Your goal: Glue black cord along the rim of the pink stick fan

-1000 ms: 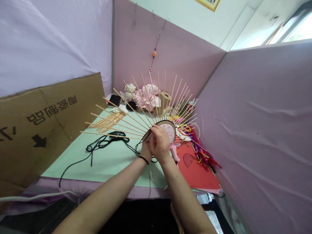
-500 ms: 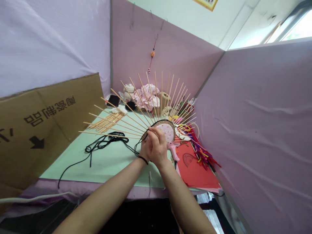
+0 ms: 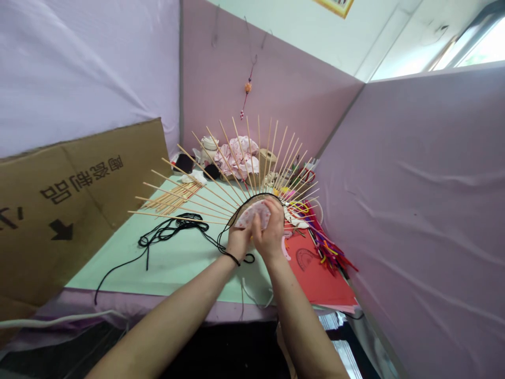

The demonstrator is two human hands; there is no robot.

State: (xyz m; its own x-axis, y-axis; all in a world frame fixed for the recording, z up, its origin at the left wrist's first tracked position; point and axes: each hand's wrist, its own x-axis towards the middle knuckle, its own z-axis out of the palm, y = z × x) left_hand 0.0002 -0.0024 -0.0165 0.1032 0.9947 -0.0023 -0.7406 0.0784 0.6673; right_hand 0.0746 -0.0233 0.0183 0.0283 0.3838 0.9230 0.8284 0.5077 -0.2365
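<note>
A round disc [image 3: 250, 213] with a brown rim and pink spotted fabric in its middle is held up over the table. Thin wooden sticks [image 3: 221, 190] fan out from its edge. Black cord [image 3: 262, 194] runs along the upper rim. My left hand [image 3: 238, 242] grips the disc at its lower left; most of its fingers are hidden behind. Cord loops round that wrist and trails to a loose black heap [image 3: 185, 223] on the left. My right hand [image 3: 271, 229] is closed over the disc's right side, its fingers bent at the upper right edge and its thumb over the fabric.
Loose sticks [image 3: 173, 199] lie at the back left, beside a cardboard sheet [image 3: 87, 210]. On the right are red paper [image 3: 315, 276], a protractor [image 3: 305, 259], a partly hidden pink glue gun [image 3: 286, 248] and colourful pipe cleaners [image 3: 327, 245]. Pink cloth [image 3: 239, 158] sits at the back.
My right hand has moved from the disc's left part, beside my left hand, to its right side. More fabric now shows at the left, and the glue gun is more covered.
</note>
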